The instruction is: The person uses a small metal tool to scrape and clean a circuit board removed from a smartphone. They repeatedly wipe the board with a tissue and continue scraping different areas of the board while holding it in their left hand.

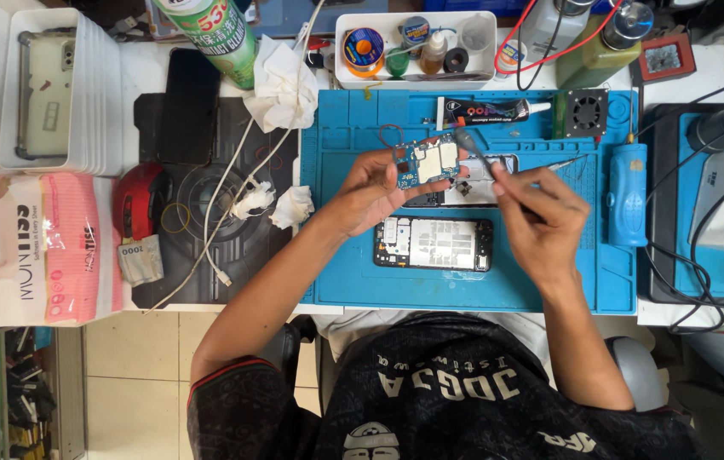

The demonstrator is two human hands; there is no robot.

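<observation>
Item: blue circuit board (pixel 428 160), pinched in my left hand (pixel 372 192) above the middle of the blue work mat (pixel 549 281). My right hand (pixel 541 213) gripped a slim brush (pixel 474 152), tip touching the board. Opened phone (pixel 434 244) lay flat on the mat just below; glue tube (pixel 490 109) near its far edge.

Small blue circuit board (pixel 427 160) with metal shields, held tilted above blue mat.

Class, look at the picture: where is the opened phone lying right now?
The opened phone lies on the blue mat, centre of the head view, just below both hands, under the circuit board in the left hand.
</observation>
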